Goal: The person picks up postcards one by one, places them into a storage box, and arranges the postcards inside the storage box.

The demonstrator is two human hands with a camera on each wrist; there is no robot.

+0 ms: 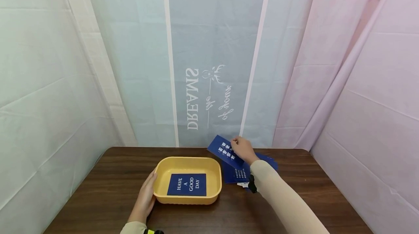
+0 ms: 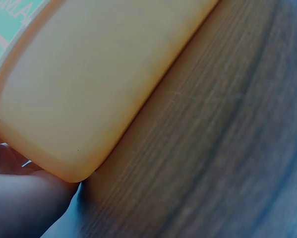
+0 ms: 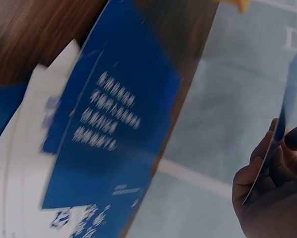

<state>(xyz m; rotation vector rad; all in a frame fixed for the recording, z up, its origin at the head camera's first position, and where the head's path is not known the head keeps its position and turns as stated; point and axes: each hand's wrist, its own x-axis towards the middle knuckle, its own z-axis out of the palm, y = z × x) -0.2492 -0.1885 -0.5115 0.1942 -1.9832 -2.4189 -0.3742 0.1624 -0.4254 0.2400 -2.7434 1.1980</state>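
A yellow tray (image 1: 214, 197) stands on the table, and inside it lies a blue card (image 1: 186, 185) with white lettering reading "HAVE A GOOD DAY". My left hand (image 1: 145, 196) rests along the tray's left outer wall, its fingers fairly straight; the left wrist view has part of that hand (image 2: 29, 198) at the tray's corner. Between thumb and fingers my right hand (image 1: 243, 149) pinches another blue card (image 1: 220, 150) with white characters, raised and tilted above a pile. Several printed blue cards (image 3: 113, 148) and some white pieces (image 3: 19, 144) lie in that pile, partly hidden by my right arm.
The dark wood-grain table (image 1: 114, 190) ends at a back edge just behind the tray and pile. A pale curtain (image 1: 212, 45) hangs behind it, with white cloth walls on both sides.
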